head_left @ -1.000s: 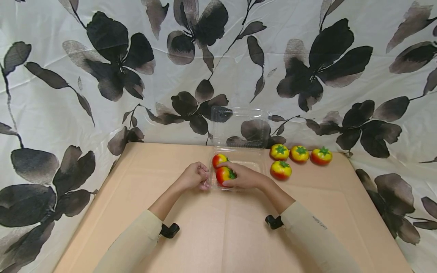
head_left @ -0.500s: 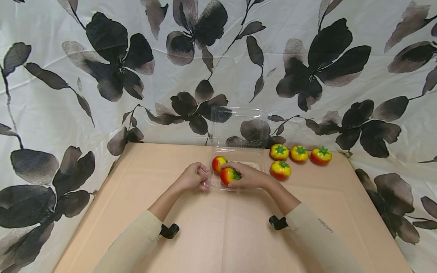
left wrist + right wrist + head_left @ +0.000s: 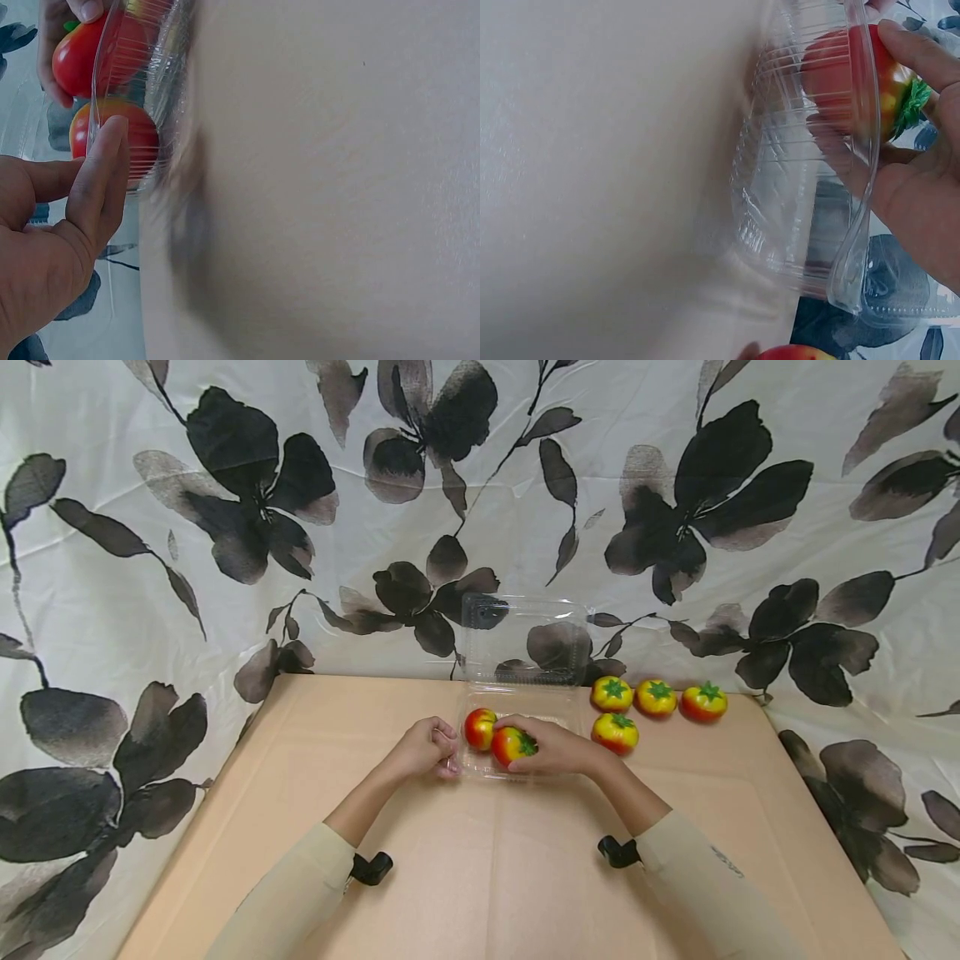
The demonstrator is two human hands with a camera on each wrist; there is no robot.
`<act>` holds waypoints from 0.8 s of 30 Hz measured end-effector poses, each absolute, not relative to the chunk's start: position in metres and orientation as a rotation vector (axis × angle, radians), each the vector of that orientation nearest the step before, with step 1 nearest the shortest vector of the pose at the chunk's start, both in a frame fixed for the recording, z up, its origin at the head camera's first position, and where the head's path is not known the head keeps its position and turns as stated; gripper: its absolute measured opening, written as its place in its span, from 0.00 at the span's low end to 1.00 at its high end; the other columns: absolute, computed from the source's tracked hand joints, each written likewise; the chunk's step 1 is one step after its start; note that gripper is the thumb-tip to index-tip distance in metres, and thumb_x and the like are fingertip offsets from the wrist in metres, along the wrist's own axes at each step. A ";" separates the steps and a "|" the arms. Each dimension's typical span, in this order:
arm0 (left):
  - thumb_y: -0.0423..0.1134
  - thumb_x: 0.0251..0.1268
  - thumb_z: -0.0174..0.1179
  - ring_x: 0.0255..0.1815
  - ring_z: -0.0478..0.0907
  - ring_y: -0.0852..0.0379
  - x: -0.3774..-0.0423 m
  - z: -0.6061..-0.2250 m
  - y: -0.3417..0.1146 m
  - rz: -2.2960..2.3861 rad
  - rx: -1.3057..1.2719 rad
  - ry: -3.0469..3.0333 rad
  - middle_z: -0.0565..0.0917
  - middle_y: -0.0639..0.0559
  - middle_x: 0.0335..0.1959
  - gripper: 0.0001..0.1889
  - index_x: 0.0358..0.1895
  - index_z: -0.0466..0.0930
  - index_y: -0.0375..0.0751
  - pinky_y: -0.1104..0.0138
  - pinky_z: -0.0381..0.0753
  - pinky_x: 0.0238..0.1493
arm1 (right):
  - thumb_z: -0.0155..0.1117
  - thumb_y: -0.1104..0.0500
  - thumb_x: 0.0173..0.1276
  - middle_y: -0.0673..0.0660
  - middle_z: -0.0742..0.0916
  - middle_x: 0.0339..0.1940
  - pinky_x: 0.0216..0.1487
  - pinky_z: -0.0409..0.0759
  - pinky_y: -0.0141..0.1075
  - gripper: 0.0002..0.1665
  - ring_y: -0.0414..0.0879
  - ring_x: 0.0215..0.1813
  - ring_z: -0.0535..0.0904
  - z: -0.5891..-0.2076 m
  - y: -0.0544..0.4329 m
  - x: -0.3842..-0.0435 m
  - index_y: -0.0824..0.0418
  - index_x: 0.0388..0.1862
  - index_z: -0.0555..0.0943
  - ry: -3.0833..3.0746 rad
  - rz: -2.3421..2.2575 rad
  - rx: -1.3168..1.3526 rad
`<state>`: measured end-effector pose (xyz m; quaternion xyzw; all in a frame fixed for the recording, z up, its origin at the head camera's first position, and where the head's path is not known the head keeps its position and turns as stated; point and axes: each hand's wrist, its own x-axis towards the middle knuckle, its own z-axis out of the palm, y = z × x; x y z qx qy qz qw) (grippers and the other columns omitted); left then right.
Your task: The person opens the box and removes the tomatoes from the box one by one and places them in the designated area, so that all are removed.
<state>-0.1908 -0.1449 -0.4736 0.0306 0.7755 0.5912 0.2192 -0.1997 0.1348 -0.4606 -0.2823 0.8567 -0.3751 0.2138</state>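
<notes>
A clear plastic clamshell container (image 3: 558, 700) lies with its lid (image 3: 525, 652) raised at the back. My left hand (image 3: 426, 747) pinches the container's left rim between thumb and fingers, plainly seen in the left wrist view. Inside the container, my right hand (image 3: 551, 748) grips a red-and-yellow tomato (image 3: 510, 746) with a green leafy top, thumb in front and fingers behind. Through the clear wall (image 3: 769, 210) the right wrist view shows this tomato (image 3: 836, 71) held on its side. Another tomato (image 3: 478, 727) lies in the container's left part, just left of the held one.
Several more tomatoes (image 3: 615, 733) stand on the table to the right of the container, green tops upward. The light brown tabletop (image 3: 450, 877) ends at a back edge just behind them. A white cloth (image 3: 540, 543) with dark flowers hangs beyond.
My right hand has shifted the held tomato a little to the right inside the container, away from the rim. The left hand keeps its place on the rim.
</notes>
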 end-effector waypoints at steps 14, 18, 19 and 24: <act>0.21 0.71 0.53 0.23 0.84 0.53 -0.190 -0.476 -0.145 1.629 0.097 2.171 0.81 0.38 0.30 0.10 0.52 0.70 0.24 0.52 0.93 0.34 | 0.76 0.55 0.67 0.52 0.76 0.74 0.74 0.76 0.55 0.39 0.53 0.71 0.73 -0.457 0.142 -0.196 0.46 0.75 0.70 2.391 -1.056 -0.775; 0.21 0.70 0.53 0.23 0.84 0.53 -0.191 -0.476 -0.145 1.614 0.101 2.189 0.81 0.40 0.30 0.11 0.53 0.70 0.24 0.52 0.93 0.34 | 0.75 0.55 0.67 0.53 0.75 0.74 0.74 0.76 0.57 0.40 0.55 0.73 0.72 -0.454 0.144 -0.195 0.46 0.75 0.69 2.389 -1.066 -0.754; 0.21 0.70 0.53 0.23 0.84 0.53 -0.191 -0.476 -0.145 1.610 0.103 2.192 0.81 0.39 0.30 0.11 0.53 0.70 0.24 0.51 0.93 0.35 | 0.75 0.55 0.67 0.53 0.75 0.74 0.74 0.76 0.57 0.40 0.55 0.73 0.72 -0.454 0.145 -0.195 0.47 0.76 0.69 2.391 -1.067 -0.754; 0.22 0.72 0.54 0.24 0.84 0.53 -0.192 -0.475 -0.145 1.591 0.103 2.202 0.81 0.37 0.32 0.12 0.55 0.70 0.23 0.47 0.93 0.37 | 0.76 0.54 0.67 0.54 0.76 0.73 0.74 0.75 0.58 0.40 0.56 0.73 0.72 -0.451 0.151 -0.192 0.46 0.76 0.70 2.434 -1.059 -0.765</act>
